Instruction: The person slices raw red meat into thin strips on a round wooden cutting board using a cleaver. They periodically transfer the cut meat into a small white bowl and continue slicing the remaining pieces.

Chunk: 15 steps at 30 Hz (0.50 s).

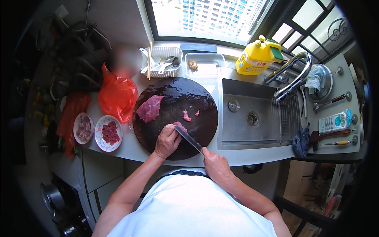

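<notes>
On a round dark cutting board [165, 139], my left hand [168, 139] pins down a small piece of raw meat [181, 126] with its fingertips. My right hand [217, 163] grips the handle of a kitchen knife [189, 139], which is mostly hidden in the fist. The blade slants across the board, its far end against the meat, close to my left fingers. A larger slab of raw red meat [150, 108] rests on the board's left side. Two small scraps, a longer one [186, 116] and a tiny one [197, 113], lie right of the middle. The board's upper part is wet.
Left of the board stand a patterned bowl of cut meat [97, 142], another bowl of pale meat [76, 139] and a red plastic bag [117, 91]. Behind are a white utensil basket [176, 72] and a clear tray [204, 73]. A steel sink [237, 127] adjoins the board's right.
</notes>
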Tool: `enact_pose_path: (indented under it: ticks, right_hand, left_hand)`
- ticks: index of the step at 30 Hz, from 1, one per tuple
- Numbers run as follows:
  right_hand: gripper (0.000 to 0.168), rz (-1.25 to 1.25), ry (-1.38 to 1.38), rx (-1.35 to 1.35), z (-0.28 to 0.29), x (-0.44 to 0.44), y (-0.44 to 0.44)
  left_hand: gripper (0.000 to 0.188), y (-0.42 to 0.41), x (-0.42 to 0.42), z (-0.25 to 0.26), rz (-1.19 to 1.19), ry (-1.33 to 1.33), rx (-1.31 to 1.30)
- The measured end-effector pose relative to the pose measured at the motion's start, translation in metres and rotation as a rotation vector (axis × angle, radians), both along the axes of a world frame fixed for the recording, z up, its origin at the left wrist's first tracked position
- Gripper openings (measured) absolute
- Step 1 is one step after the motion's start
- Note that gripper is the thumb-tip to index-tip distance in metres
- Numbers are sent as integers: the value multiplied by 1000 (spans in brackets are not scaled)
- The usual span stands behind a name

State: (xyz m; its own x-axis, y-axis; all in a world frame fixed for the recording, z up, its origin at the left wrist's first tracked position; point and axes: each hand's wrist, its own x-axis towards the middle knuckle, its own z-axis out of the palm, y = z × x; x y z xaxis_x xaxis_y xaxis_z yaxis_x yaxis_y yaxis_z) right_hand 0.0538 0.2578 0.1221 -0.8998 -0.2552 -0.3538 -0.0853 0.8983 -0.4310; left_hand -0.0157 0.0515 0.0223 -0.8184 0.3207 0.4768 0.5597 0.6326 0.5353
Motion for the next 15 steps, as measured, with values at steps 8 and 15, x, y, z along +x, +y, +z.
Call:
enact_pose_path:
  ticks: [8,15]
  right_hand:
    - [8,87,224,-94,-34,-74,-37]
    - [11,89,89,-6,12,-27,-8]
  left_hand:
    - [25,1,-4,4,4,6,-1]
    - [26,-4,2,-11,46,8,13]
